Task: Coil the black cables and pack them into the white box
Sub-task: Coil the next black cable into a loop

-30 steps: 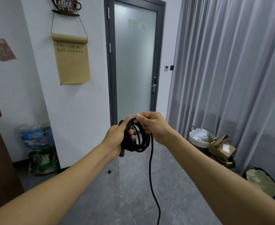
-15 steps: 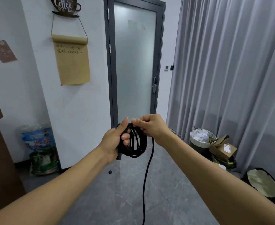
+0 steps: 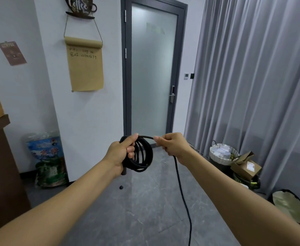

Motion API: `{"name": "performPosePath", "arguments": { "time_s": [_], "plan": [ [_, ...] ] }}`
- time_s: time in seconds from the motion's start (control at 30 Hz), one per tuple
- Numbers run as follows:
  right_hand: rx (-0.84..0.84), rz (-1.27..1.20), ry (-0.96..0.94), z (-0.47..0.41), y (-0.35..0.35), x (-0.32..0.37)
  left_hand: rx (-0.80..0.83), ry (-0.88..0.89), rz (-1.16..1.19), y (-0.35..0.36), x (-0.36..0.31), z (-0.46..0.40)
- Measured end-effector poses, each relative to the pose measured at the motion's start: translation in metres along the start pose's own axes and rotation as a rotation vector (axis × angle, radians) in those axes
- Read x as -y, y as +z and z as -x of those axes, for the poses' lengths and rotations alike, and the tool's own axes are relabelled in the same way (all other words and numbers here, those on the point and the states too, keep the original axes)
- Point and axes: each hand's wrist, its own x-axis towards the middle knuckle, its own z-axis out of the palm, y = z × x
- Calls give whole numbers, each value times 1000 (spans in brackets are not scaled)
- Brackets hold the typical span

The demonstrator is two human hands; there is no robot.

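Both bare forearms reached forward at about chest height. The left hand (image 3: 121,152) gripped the coiled black cable (image 3: 143,156), fingers curled through its loops. The right hand (image 3: 172,144), just beside it, apparently pinched the strand between thumb and fingers.

Cable coil (image 3: 142,155) in left hand (image 3: 121,153), right hand (image 3: 174,144) just beside, seemingly apart.

A single wide-angle head-worn camera looks forward and slightly down along both forearms, close to the hands, facing the frosted door (image 3: 153,68) and curtain (image 3: 252,77).
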Motion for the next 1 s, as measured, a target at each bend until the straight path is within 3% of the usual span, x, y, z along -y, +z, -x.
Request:
{"name": "performPosePath", "arguments": {
  "time_s": [0.4,0.53,0.63,0.77,0.87,1.0],
  "plan": [
    [-217,156,31,0,-49,-38,-349,48,-16,-57,-17,-33],
    [-291,215,-66,-2,-47,-38,-447,196,-287,-57,-18,-35],
    [-197,389,-202,0,-29,-27,-465,284,-394,-43,-17,-31],
    [62,503,-350,7,-2,-1,-423,336,-485,-27,-15,-27],
    [239,399,-394,13,9,20,-381,359,-515,-18,-13,-25],
    [334,80,-352,15,13,28,-281,368,-498,-8,-10,-19]
  ]
}}
